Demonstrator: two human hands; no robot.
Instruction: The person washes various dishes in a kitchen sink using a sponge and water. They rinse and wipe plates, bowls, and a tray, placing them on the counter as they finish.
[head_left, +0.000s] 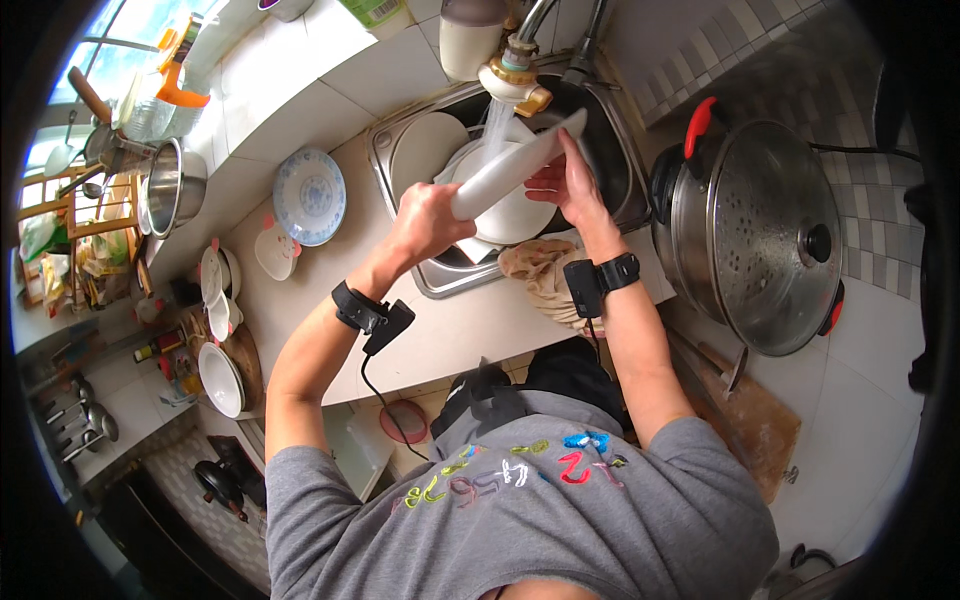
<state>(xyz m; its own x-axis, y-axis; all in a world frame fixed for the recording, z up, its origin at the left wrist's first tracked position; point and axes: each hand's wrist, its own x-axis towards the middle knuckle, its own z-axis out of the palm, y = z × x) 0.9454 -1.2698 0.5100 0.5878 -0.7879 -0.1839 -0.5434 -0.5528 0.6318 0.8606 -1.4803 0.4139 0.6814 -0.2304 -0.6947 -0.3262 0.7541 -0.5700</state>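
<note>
Over the sink (450, 288), a white plate (517, 169) is held tilted, nearly edge-on to my view. My left hand (429, 225) grips its near left end, fingers wrapped around the rim. At the far right end, my right hand (576, 184) has its thumb along the edge and its fingers behind the plate. Water (495, 131) runs from the tap (517, 82) down to the plate's upper edge; whether it hits the plate or passes behind is unclear. White plates (525, 217) lie stacked in the basin below, and another white plate (426, 154) leans at its left side.
A crumpled cloth (544, 274) lies on the sink's front edge. Right stands a large lidded steel pot (772, 240), near a cleaver (735, 371) and cutting board (757, 427). Left on the counter are a blue-patterned plate (310, 196), a small dish (276, 253) and stacked bowls (222, 379).
</note>
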